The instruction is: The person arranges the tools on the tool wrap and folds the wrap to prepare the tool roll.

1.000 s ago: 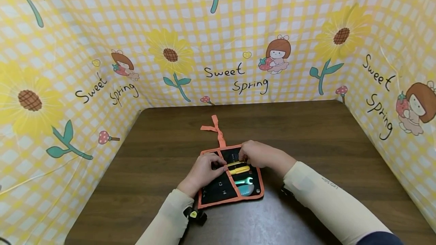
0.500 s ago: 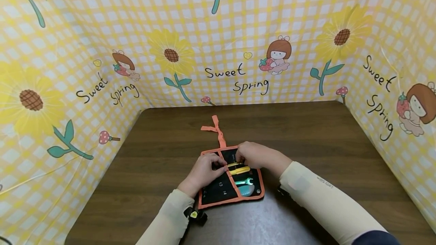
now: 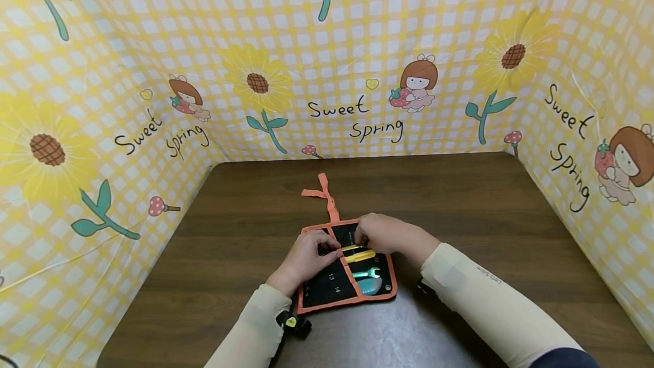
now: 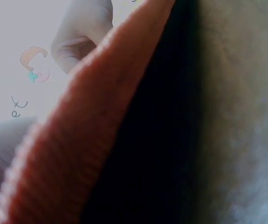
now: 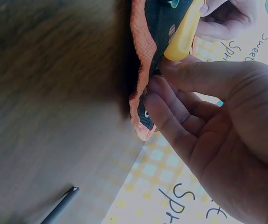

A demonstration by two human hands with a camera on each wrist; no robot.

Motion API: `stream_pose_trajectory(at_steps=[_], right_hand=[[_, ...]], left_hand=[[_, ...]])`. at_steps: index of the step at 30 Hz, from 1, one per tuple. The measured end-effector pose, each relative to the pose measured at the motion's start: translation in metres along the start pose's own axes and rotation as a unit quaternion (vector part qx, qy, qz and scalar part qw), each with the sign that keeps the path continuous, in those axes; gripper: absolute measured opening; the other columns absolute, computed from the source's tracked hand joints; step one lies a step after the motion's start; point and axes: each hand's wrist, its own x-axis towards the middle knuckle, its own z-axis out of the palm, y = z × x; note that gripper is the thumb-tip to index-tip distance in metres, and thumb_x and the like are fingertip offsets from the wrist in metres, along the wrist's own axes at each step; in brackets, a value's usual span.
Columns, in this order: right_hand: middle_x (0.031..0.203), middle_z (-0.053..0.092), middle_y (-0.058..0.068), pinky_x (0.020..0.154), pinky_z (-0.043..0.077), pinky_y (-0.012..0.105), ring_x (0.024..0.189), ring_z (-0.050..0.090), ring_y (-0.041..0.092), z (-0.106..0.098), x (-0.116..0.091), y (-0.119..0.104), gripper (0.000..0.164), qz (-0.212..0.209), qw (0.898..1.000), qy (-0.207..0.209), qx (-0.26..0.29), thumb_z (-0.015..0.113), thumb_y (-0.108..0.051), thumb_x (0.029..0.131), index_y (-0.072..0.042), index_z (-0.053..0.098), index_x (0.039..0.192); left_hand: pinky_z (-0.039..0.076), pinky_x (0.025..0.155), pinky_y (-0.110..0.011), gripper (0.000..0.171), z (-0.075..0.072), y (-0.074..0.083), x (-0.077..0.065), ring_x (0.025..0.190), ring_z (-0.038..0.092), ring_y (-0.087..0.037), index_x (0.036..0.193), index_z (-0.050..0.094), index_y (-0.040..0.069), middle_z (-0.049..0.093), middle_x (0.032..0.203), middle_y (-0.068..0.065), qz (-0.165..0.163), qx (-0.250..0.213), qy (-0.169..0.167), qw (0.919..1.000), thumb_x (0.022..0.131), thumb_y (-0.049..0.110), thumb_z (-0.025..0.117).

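Note:
A black tool pouch (image 3: 319, 295) with orange trim lies spread on the table. My left hand (image 3: 305, 255) rests over its left half and pinches the orange pocket edge between thumb and fingertips. At the upper right of the pouch, my right hand (image 3: 385, 233) has its fingers curled down and pinches the end of a slim tool with a yellow part (image 3: 349, 248); that end is mostly hidden. Just below sits a thicker yellow handle (image 5: 179, 44), close to the right thumb. Lower pockets hold an open-end wrench (image 3: 369, 272) and a teal rounded tool (image 3: 370, 285).
An orange tie strap (image 3: 331, 206) extends from the pouch toward the back of the brown wooden table (image 3: 245, 197). Yellow checked cloth (image 3: 327, 61) surrounds the table on three sides. In the right wrist view a thin dark rod (image 5: 61, 204) shows at lower left, its kind unclear.
My right hand has shifted slightly left over the pouch since a second ago. The left hand keeps its place, and the tools show no clear movement.

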Motion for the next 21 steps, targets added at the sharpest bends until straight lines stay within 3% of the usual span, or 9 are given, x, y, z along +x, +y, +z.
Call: stream_pose_trajectory(at_steps=[13,21], right_hand=[[0.096,0.071,-0.001,0.081,0.056,0.036,0.088,0.065,0.014,0.0,-0.015,0.011,0.025,0.004,0.999,0.024,0.029,0.069,0.007,0.093,-0.013,0.081,0.102],[0.102,0.065,0.001,0.083,0.054,0.039,0.091,0.061,0.015,-0.005,-0.038,0.019,0.025,0.046,0.996,0.062,0.041,0.069,-0.001,0.098,-0.013,0.079,0.117]], left_hand=[[0.055,0.079,-0.031,0.007,0.002,-0.003,0.001,0.086,0.063,-0.004,0.099,0.081,0.024,0.069,0.095,0.013,0.0,-0.009,0.005,0.9999,0.093,0.021,0.083],[0.055,0.09,-0.038,0.007,-0.002,-0.007,0.002,0.097,0.066,-0.008,0.102,0.08,0.027,0.069,0.099,0.015,-0.01,-0.013,0.0,0.9999,0.1,0.023,0.075]])
